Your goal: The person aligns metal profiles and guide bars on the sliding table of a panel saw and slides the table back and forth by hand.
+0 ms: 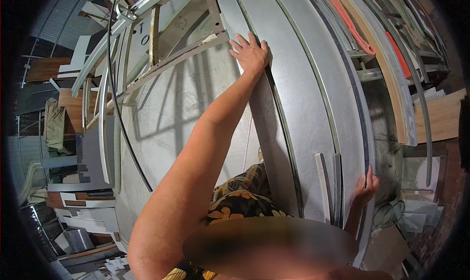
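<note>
A long silver-grey metal surface point(293, 79) with dark grooves runs away from me. My left hand point(252, 55) lies on its left edge at the far part, fingers spread, holding nothing. Nearer, at the right edge, is my right hand point(366, 187). One finger points along a dark strip point(359, 104) there, and the other fingers are curled; what they grip, if anything, is too small to make out. Left of this hand, a pale narrow strip point(323, 187) and a dark narrow strip point(337, 188) lie lengthwise on the surface.
A metal frame point(155, 35) of bars stands at far left, with a black cable point(111, 79) hanging before it. Long boards and profiles point(399, 84) are stacked on the right, with an orange strip point(350, 23) among them. Sheet offcuts point(93, 216) pile up at left.
</note>
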Motion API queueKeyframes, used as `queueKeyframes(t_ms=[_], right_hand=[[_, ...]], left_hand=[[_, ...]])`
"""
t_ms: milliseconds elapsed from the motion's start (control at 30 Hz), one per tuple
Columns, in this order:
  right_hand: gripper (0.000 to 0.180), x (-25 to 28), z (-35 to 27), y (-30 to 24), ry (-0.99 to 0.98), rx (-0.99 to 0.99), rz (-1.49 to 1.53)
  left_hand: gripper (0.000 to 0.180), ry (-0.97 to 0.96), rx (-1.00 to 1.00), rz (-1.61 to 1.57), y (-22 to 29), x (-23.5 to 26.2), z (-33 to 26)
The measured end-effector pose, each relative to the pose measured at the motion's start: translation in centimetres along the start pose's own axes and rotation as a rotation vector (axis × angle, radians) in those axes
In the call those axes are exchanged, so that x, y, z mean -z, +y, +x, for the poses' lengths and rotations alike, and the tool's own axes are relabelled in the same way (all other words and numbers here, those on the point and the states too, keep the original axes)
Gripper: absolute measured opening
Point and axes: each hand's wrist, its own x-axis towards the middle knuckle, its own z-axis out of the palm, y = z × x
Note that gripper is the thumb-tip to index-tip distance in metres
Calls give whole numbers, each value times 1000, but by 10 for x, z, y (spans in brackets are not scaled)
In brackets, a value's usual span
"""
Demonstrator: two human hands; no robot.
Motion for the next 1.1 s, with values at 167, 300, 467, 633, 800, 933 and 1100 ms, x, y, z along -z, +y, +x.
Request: queueKeyframes(t_ms=[167, 300, 467, 633, 800, 933, 1100], right_hand=[[41, -2, 2, -11, 0, 59, 49], [41, -6, 7, -20, 32, 68, 72], [41, -11, 12, -25, 9, 36, 57], [41, -16, 12, -32, -8, 17, 65], [43, -19, 19, -39, 6, 42, 59], [44, -27, 26, -42, -4, 25, 40], [42, -39, 28, -38, 2, 6, 63]], left_hand=[[63, -1, 35, 23, -6, -1, 6], [63, 48, 13, 30, -13, 0, 14], [64, -4, 29, 3, -12, 4, 19], [64, -24, 36, 32, -17, 8, 26], [63, -26, 24, 46, -23, 8, 29], [62, 11, 10, 72, -26, 3, 34], [61, 9, 13, 95, -30, -5, 41]])
